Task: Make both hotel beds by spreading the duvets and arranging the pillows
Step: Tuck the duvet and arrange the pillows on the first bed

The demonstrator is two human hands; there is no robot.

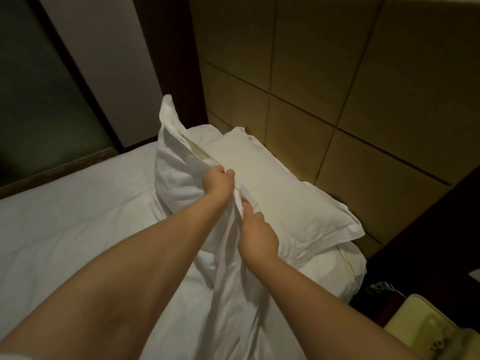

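A white pillow (174, 162) stands on end near the head of the bed, its open case edge running down toward me. My left hand (217, 181) grips that case edge high up. My right hand (255, 237) pinches the same edge of cloth lower down. A second white pillow (280, 193) lies flat against the headboard, just right of both hands. The white duvet (78, 229) covers the bed below and to the left, creased under my arms.
A padded tan headboard (337, 87) rises behind the pillows. A dark nightstand (428, 242) stands right of the bed, with a yellow-green object (431, 331) and white cable (384, 287) beside it. A dark-framed panel (39, 100) is on the left.
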